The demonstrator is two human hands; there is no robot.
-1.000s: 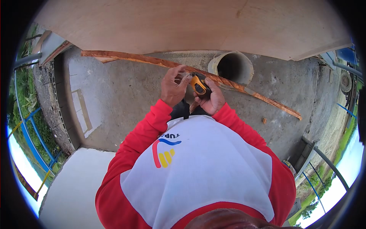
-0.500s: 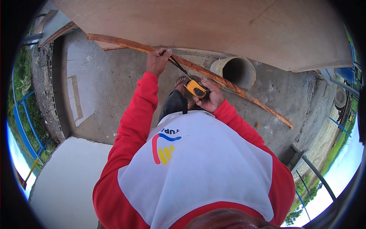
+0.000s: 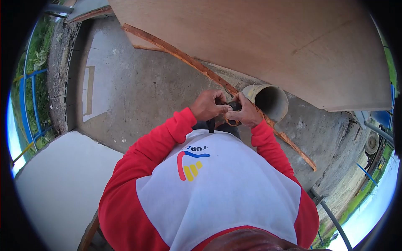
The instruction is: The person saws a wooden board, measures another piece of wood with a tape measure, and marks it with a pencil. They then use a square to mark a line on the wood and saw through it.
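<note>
My right hand (image 3: 248,111) is closed round the tape measure (image 3: 235,106), which shows as a small dark, rounded shape; its yellow face is turned away or covered by the fingers. Thin orange edges or loops show just under the fingers, too small to make out. My left hand (image 3: 208,105) is pinched against it from the other side, fingertips almost touching the right thumb, and whatever lies in that pinch is hidden. Both hands are close in front of my waist. Just beyond them a long, rough wooden strip (image 3: 184,57) runs diagonally.
A hollow grey pipe or bucket (image 3: 288,104) lies beside the strip, its mouth facing me. A large plywood sheet (image 3: 259,37) fills the far side. A white panel (image 3: 67,167) is at left, near a low block wall (image 3: 72,83). Concrete floor (image 3: 142,88) lies between.
My left hand has come right and down to meet the right hand; the black strap that was stretched between them is no longer seen taut. The tape measure's yellow face has gone from sight. The view has turned.
</note>
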